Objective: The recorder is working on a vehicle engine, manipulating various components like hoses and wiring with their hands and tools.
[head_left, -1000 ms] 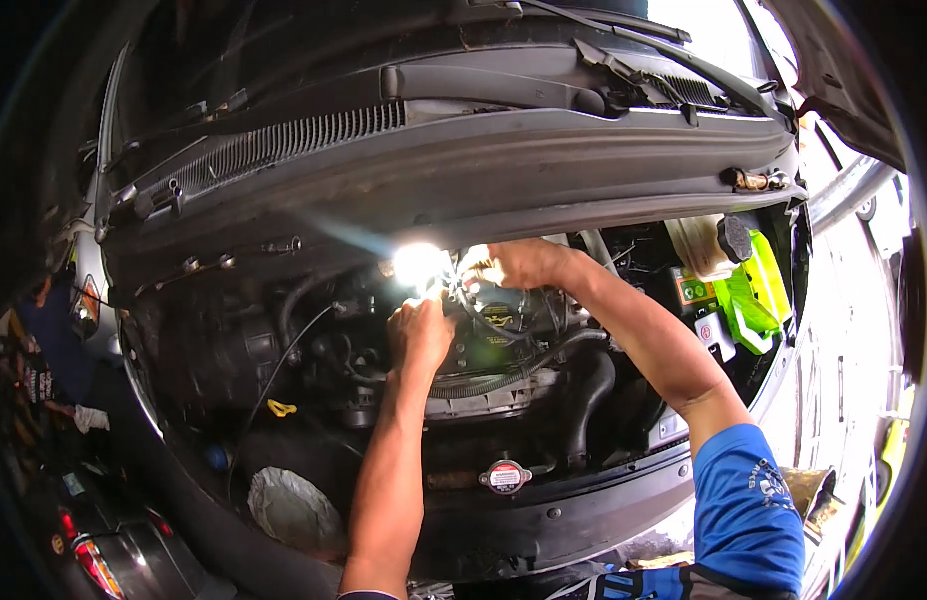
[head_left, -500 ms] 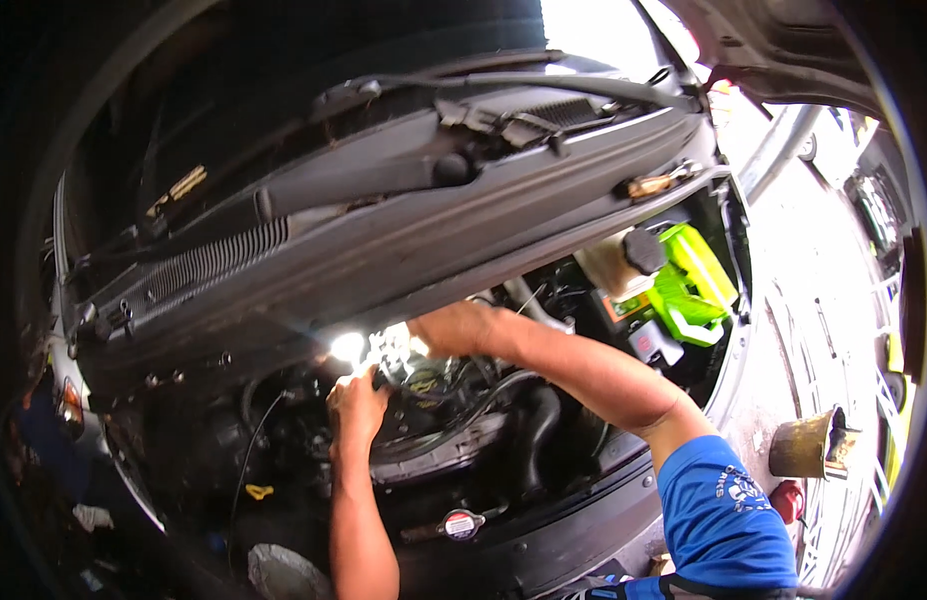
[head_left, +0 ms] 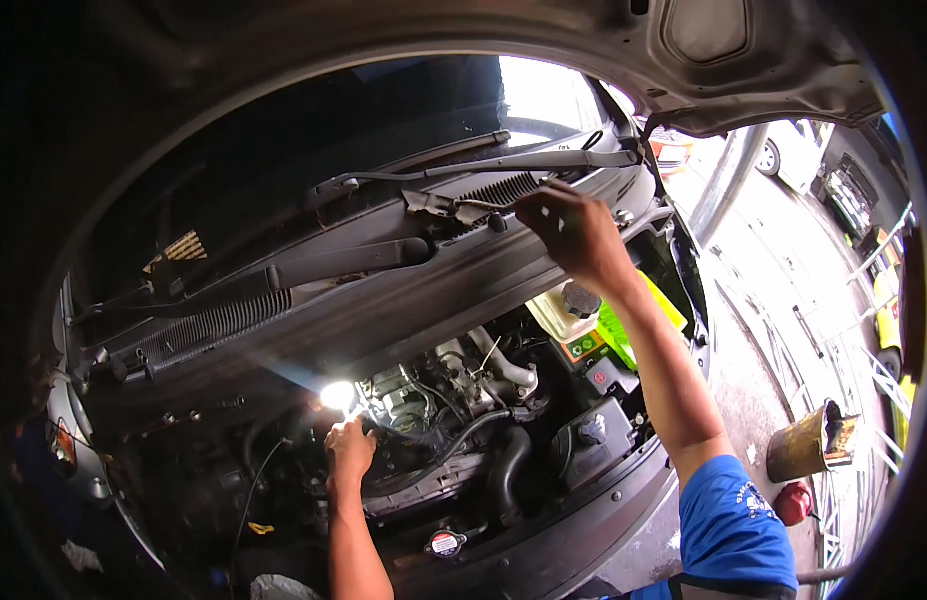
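Above the engine [head_left: 434, 395], my left hand [head_left: 351, 450] is closed around a small work light [head_left: 339, 395], whose bright glare hides its shape. My right hand [head_left: 579, 235] is raised over the black cowl panel [head_left: 384, 290] below the windshield, fingers bent together. Whatever those fingers hold, if anything, cannot be made out. Just beyond the fingertips lies a torn dark strip [head_left: 429, 204] beside the wiper arm [head_left: 484, 165]. A shiny metal tool end [head_left: 625, 218] shows at the right of my right hand; the hand covers the area beside it.
A fluid reservoir with a black cap [head_left: 581, 300] and a bright green container [head_left: 664, 300] stand at the engine bay's right. The raised hood [head_left: 704, 90] hangs overhead. Near the front is a radiator cap [head_left: 446, 543]. A worn bucket [head_left: 799, 447] stands on the floor.
My right hand has left the engine and moved up and right over the cowl. My left hand still holds the light over the engine. The view has tilted upward, showing more hood.
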A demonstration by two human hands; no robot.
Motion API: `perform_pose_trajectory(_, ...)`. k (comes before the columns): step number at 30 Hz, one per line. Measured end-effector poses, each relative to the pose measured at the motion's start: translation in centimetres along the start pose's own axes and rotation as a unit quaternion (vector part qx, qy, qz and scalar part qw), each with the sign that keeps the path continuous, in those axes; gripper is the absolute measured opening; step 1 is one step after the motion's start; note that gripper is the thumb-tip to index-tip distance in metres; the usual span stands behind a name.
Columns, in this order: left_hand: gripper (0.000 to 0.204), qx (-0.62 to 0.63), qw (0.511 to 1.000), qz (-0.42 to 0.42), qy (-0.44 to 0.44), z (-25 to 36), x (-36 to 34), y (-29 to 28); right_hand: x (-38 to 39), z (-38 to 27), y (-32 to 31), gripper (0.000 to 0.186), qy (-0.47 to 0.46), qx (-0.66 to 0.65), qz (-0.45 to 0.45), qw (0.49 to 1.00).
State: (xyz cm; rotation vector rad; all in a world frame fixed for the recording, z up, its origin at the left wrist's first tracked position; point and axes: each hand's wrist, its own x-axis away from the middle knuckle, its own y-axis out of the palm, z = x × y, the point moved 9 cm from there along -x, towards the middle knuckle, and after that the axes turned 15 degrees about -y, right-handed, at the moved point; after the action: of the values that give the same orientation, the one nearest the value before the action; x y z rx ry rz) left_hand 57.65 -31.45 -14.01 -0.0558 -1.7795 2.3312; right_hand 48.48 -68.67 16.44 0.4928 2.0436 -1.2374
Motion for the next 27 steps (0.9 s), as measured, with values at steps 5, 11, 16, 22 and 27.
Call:
perform_pose_trajectory(5,0.048,-0.003,0.999,-0.029,-0.011,0.5,0.0,0.6,-4.6,4.5,2.9,0.019,-0.161,0.059,-0.099,0.980)
perform_pose_trajectory(11,0.050,0.007,0.998,-0.054,-0.013,1.1,0.4,0.2,-5.8,7.2,6.4,0.016,-0.111,0.013,-0.178,0.978)
perform_pose_trajectory(16,0.048,0.018,0.999,-0.040,0.000,0.3,0.7,-0.2,-6.0,6.6,1.9,0.020,-0.079,-0.054,0.002,0.995)
perform_pose_trajectory(22,0.042,0.032,0.999,-0.030,0.015,0.1,0.5,0.1,-5.5,5.8,-2.7,0.018,0.024,-0.120,0.155,0.980)
perform_pose_trajectory(27,0.044,0.029,0.998,-0.040,0.027,-1.0,0.4,0.7,-4.7,-2.7,-7.0,0.018,-0.149,-0.098,0.280,0.943)
